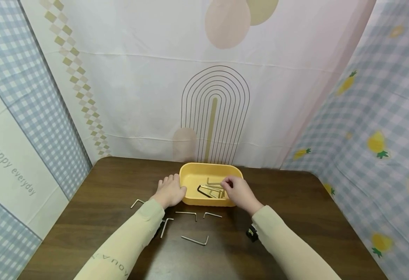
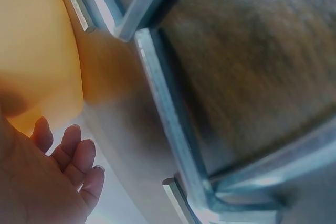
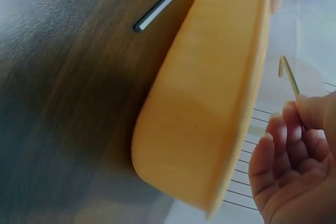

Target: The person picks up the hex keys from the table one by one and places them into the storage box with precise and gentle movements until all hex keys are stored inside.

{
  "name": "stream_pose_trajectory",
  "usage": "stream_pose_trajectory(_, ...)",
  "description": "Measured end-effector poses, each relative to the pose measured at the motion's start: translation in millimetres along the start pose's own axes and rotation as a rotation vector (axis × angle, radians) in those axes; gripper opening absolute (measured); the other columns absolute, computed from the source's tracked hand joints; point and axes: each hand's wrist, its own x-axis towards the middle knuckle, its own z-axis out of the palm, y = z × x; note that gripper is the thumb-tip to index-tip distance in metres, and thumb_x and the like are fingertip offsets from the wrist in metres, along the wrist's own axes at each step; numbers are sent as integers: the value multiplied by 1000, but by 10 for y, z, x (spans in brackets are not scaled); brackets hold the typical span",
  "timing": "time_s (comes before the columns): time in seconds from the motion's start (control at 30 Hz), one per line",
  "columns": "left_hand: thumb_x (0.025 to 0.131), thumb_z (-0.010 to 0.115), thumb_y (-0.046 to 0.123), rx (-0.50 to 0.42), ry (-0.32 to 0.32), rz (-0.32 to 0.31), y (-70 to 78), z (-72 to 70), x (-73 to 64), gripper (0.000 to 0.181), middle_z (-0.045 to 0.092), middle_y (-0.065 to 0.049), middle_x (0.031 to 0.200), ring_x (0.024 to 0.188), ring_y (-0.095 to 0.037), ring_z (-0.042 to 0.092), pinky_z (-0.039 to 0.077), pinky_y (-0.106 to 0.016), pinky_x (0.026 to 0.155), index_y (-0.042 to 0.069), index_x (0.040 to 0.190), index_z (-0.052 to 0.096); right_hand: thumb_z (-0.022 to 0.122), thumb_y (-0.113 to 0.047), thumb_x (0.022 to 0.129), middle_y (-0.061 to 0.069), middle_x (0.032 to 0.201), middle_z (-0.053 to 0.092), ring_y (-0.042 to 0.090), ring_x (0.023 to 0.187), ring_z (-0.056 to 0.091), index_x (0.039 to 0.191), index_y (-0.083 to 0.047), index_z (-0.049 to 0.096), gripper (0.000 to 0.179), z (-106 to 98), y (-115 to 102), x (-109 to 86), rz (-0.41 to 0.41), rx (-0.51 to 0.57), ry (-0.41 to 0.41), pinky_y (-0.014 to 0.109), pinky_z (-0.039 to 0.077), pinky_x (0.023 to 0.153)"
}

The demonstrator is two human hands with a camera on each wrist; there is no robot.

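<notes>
My right hand [image 1: 238,191] is over the right end of a yellow bin [image 1: 194,201]. Thumb and fingertips pinch the long arm of a brass-coloured, L-shaped hex key [image 3: 289,75], whose short bent end sticks out above the rim in the right wrist view. Inside the bin lies a pile of hex keys, most of them gold-toned, and one black hex key [image 1: 203,192]. At the bin's left side, my left hand [image 1: 169,191] rests against the wall with its fingers loosely extended, as the left wrist view shows; its palm [image 2: 44,182] holds no key.
Several silver hex keys lie on the dark wooden table [image 1: 295,217] in front of the bin, among them one hex key [image 1: 194,240] nearest me and another hex key [image 1: 137,202] by my left forearm. Patterned cloth [image 1: 145,97] hangs behind the table.
</notes>
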Motion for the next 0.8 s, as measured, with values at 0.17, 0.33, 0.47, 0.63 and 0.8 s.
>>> stream_pose_trajectory(0.17,95,45,35,-2,16,-3,-5,-2,0,43,49,-12,108,99,-30,43,29,-47,89,2,122,47,59,-18,97,1,70,56,15,58,49,88,-3,66,18,178,-15,137,56,-6,20,31,42,56)
stream_pose_trajectory(0.33,94,46,35,-13,25,1,-5,12,7,44,50,-12,109,101,-31,44,29,-48,90,1,123,47,57,-18,97,-1,63,51,14,52,45,72,-6,59,27,343,-43,228,115,-39,9,29,38,51)
stream_pose_trajectory(0.47,94,46,34,-12,29,1,-12,35,14,44,50,-13,110,101,-31,44,29,-48,89,1,123,47,54,-20,98,-4,50,38,13,43,37,56,-14,43,43,421,-61,275,143,-89,-26,29,33,45)
stream_pose_trajectory(0.63,94,46,35,-4,35,0,-18,50,16,44,50,-13,111,102,-31,44,30,-48,90,1,123,47,55,-20,96,-6,46,35,12,40,33,51,-17,40,47,475,-62,313,170,-104,-82,28,30,43)
stream_pose_trajectory(0.8,94,47,34,-4,31,0,-2,36,13,43,51,-12,109,101,-31,45,30,-47,89,1,122,48,57,-18,93,-6,45,33,11,40,32,51,-17,38,47,481,-61,319,145,-111,-109,26,28,43)
